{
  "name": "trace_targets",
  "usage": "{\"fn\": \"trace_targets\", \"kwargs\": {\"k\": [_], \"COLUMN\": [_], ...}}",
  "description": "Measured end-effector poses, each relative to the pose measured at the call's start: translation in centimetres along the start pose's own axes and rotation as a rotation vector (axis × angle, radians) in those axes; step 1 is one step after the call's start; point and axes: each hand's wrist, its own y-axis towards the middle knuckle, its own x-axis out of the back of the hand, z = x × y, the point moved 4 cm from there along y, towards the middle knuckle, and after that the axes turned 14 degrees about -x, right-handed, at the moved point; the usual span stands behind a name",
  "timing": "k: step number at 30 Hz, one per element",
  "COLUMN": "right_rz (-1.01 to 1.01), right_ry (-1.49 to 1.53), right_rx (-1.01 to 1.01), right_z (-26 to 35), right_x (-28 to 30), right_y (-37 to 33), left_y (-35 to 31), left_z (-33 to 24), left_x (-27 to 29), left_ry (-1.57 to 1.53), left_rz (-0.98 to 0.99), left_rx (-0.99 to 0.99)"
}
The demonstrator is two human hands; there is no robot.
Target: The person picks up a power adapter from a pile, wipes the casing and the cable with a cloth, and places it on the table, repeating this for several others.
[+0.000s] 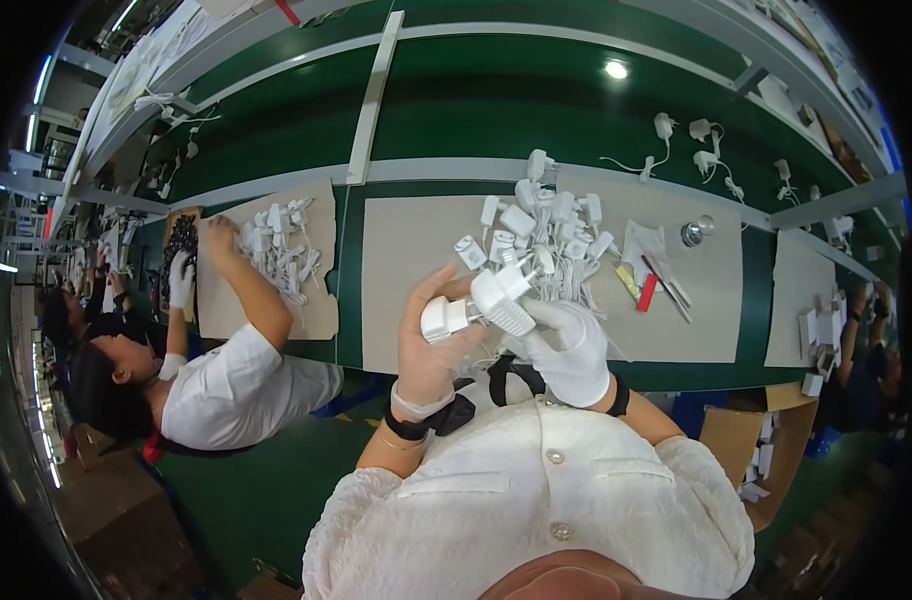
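Over the table's near edge, my left hand (421, 362) is closed round a white power adapter (442, 320) with its pins turned to the right; its fingers are slightly blurred. My right hand (574, 352), in a white glove, grips another white power adapter (503, 298), held close beside the first one. Part of that grip is hidden behind the adapter. Just beyond my hands lies a pile of white adapters (518, 222) with bundled white cables (568, 283), on a beige sheet (406, 240) covering the green table.
Right of the pile lie a red-and-white tool (647, 292), a yellow strip (628, 281), tweezers (668, 280) and a metal-topped bottle (692, 233). At left a co-worker (226, 390) sits by more adapters (276, 228). A cardboard box (733, 443) stands at lower right.
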Motion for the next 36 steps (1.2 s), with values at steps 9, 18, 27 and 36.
{"fn": "trace_targets", "kwargs": {"k": [9,18,27,36], "right_rz": [-0.099,0.507,0.638,0.629], "right_ry": [0.03,0.999,1.581,0.84], "right_rx": [0.124,-1.033,-1.246,-1.123], "right_z": [-0.6,-1.4,-0.5,-4.1], "right_x": [0.1,0.5,-0.1,1.1], "right_y": [-0.7,-0.1,0.1,0.2], "left_y": [-0.5,1.4,1.6,2.1], "left_z": [0.7,1.1,2.7,3.2], "left_x": [0.4,0.5,-0.5,-0.5], "left_ry": [0.02,-0.126,-0.199,-0.17], "left_rz": [0.122,0.181,0.223,0.272], "left_rx": [0.016,0.26,0.461,0.556]}}
